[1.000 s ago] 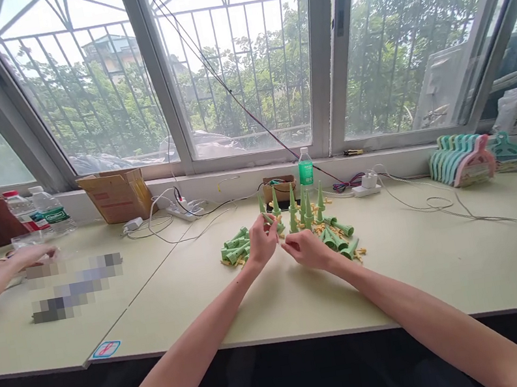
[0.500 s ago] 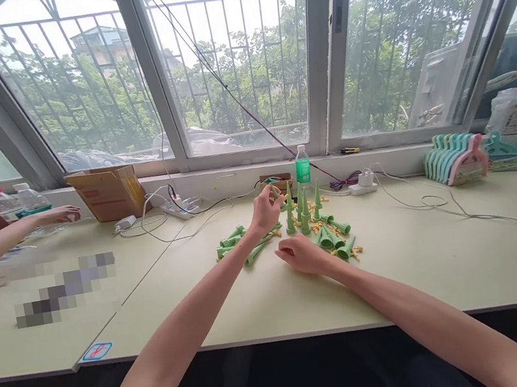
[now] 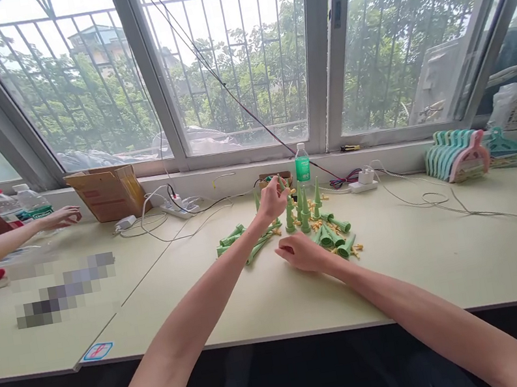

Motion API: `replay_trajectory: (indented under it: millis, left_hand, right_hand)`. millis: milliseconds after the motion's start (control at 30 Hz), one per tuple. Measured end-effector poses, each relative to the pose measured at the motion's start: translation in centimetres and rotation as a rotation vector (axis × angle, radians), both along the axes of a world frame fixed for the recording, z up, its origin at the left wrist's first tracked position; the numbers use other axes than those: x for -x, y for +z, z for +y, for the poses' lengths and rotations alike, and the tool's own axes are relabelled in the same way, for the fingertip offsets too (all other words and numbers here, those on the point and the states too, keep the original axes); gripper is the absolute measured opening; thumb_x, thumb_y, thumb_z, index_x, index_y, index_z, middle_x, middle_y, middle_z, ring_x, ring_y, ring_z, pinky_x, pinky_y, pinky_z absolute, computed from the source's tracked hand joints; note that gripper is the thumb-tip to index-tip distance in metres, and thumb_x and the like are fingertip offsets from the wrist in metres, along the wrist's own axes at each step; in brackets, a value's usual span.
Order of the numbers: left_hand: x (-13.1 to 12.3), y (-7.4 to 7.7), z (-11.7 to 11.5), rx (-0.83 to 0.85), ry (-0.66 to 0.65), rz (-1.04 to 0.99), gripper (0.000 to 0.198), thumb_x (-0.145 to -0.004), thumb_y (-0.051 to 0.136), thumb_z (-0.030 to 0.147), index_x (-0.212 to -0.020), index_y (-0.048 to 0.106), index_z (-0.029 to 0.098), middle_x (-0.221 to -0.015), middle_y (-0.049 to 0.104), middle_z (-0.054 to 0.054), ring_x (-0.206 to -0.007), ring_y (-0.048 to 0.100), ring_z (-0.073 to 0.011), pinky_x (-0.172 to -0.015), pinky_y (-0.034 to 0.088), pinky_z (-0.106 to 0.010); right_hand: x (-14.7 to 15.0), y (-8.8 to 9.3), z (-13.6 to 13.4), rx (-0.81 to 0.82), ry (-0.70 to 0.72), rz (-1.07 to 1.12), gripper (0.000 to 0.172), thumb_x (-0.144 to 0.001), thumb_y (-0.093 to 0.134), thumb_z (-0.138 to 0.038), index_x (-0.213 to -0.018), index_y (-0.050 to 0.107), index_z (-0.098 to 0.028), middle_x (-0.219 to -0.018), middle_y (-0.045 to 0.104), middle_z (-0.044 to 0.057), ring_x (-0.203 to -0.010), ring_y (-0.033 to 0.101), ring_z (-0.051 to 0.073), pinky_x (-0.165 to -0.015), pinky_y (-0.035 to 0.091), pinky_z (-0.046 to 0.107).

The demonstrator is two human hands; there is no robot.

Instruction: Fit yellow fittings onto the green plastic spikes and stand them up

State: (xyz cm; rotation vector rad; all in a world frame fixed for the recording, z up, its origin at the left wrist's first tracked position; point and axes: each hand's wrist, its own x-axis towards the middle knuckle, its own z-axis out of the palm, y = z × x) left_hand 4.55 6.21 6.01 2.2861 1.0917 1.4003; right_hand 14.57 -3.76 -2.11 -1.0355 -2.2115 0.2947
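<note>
My left hand is raised over the back of a cluster of green plastic cones, its fingers pinched around a green cone whose tip shows. Just in front, my right hand rests on the table, fingers curled closed; whatever may be inside is hidden. Several cones stand upright beside the hands, among them one green cone with its point up. More lie in a pile by my right hand, such as a tipped cone. Small yellow pieces are scattered among them. Another group of lying cones is left of my hands.
A green-labelled bottle stands behind the cones. Along the window side are a cardboard box, power strips with loose cables and a row of hangers. Another person's hand reaches in from the left.
My left hand has moved slightly up and to the right, uncovering an upright cone on its left. My right hand stays in place. At the far right, a hanger has shifted.
</note>
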Motion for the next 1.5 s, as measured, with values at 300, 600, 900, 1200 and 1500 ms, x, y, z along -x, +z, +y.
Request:
replay_trajectory:
  millis: [300, 600, 900, 1200, 1500]
  left_hand:
    - [0.1, -1.8, 0.6, 0.062, 0.003, 0.215, 0.014, -0.079, 0.057, 0.022, -0.094, 0.056, 0.020, -0.078, 0.062, -0.002, -0.057, 0.052, -0.0131, -0.057, 0.038, -0.026]
    - [0.3, -2.9, -0.1, 0.091, 0.004, 0.198, 0.009, -0.081, 0.057, 0.026, -0.086, 0.053, 0.019, -0.083, 0.063, -0.002, -0.058, 0.051, -0.0117, -0.058, 0.040, -0.026]
    - [2.0, -1.4, -2.4, 0.070, 0.079, -0.069, 0.022, -0.086, 0.052, 0.039, -0.094, 0.054, 0.019, -0.094, 0.065, -0.005, -0.049, 0.047, -0.0079, -0.055, 0.042, -0.026]
    - [4.7, -4.5, -4.7, -0.077, 0.247, 0.268, 0.012, -0.084, 0.049, 0.020, -0.093, 0.058, 0.020, -0.079, 0.063, -0.005, -0.063, 0.056, -0.0172, -0.059, 0.038, -0.028]
    - [6.0, -5.5, -4.2, -0.032, 0.320, 0.494, 0.005, -0.077, 0.056, 0.018, -0.077, 0.061, 0.019, -0.079, 0.064, -0.009, -0.086, 0.057, -0.0263, -0.075, 0.043, -0.034]
  right_hand:
    - [0.0, 0.0, 0.0, -0.007, -0.009, 0.004, 0.036, -0.086, 0.047, -0.025, -0.054, 0.031, -0.019, -0.051, 0.030, -0.005, -0.052, 0.022, 0.009, -0.052, 0.022, 0.025]
    - [-0.1, -0.2, 0.2, 0.007, 0.015, 0.022, 0.036, -0.086, 0.047, -0.024, -0.054, 0.030, -0.019, -0.052, 0.030, -0.005, -0.054, 0.023, 0.010, -0.053, 0.023, 0.024]
    - [-0.1, -0.2, 0.2, -0.016, 0.009, 0.033, 0.036, -0.086, 0.047, -0.024, -0.053, 0.032, -0.018, -0.052, 0.030, -0.005, -0.053, 0.021, 0.009, -0.052, 0.023, 0.023]
    - [-0.3, -0.5, 0.4, -0.021, 0.019, 0.045, 0.033, -0.085, 0.048, -0.025, -0.054, 0.040, -0.017, -0.051, 0.034, -0.005, -0.052, 0.026, 0.008, -0.052, 0.025, 0.021]
    - [-0.3, -0.5, 0.4, -0.013, 0.025, 0.041, 0.031, -0.086, 0.047, -0.026, -0.056, 0.044, -0.017, -0.052, 0.038, -0.004, -0.052, 0.031, 0.008, -0.053, 0.026, 0.021]
